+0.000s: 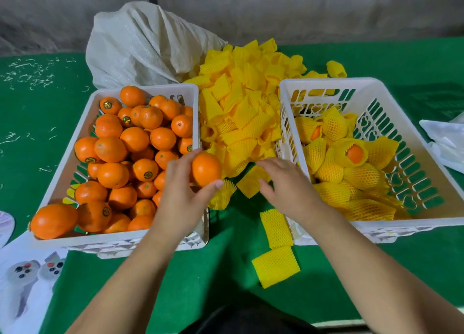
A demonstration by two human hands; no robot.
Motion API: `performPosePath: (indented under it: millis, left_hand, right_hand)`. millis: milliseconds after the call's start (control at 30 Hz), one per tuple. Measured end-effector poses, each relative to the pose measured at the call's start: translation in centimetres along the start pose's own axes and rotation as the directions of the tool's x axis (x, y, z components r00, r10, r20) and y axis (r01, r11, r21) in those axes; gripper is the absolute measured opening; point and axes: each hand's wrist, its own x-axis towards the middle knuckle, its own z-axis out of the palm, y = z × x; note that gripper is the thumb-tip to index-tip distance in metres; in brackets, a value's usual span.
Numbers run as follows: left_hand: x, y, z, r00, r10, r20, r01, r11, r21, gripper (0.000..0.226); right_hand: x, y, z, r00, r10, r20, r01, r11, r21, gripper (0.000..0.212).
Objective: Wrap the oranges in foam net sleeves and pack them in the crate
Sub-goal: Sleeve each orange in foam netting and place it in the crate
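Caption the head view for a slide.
Left hand holds an orange; right hand reaches for a sleeve between two crates.

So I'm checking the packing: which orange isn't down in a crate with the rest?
The bare orange gripped in the left hand, held over the left crate's right rim; its other oranges lie loose inside.
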Motion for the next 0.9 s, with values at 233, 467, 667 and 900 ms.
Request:
performPosePath:
  millis: [233, 467, 667, 900]
  left_hand:
    - [-6.2, -1.1, 8.1, 0.945, -0.063, 0.321, 0.036, 0.995, 0.088, 0.081]
    - [-6.6, -4.5, 10.5, 0.842, -0.287, 0.457, 0.213, 0.955, 0.207, 0.082]
    - [-6.2, -5.3, 10.4, 0.860, -0.300, 0.412, 0.276, 0.954, 0.118, 0.081]
    - [-4.5, -1.0, 9.3, 0.831, -0.369, 0.416, 0.547, 0.679, -0.490, 0.060]
  right_hand:
    - [-4.9, 0.0, 4.2, 0.889, 0.052, 0.455, -0.002, 0.994, -0.110, 0.025]
    - [-7.4, 0.8, 9.6, 0.639, 0.088, 0.764, 0.257, 0.912, -0.320, 0.064]
    - [-6.5, 1.4, 10.3, 0.840, 0.089, 0.536, 0.055, 0.967, -0.248, 0.025]
    - [-3.6, 0.5, 7.2, 0.899, 0.435, 0.045, -0.365, 0.689, 0.627, 0.035]
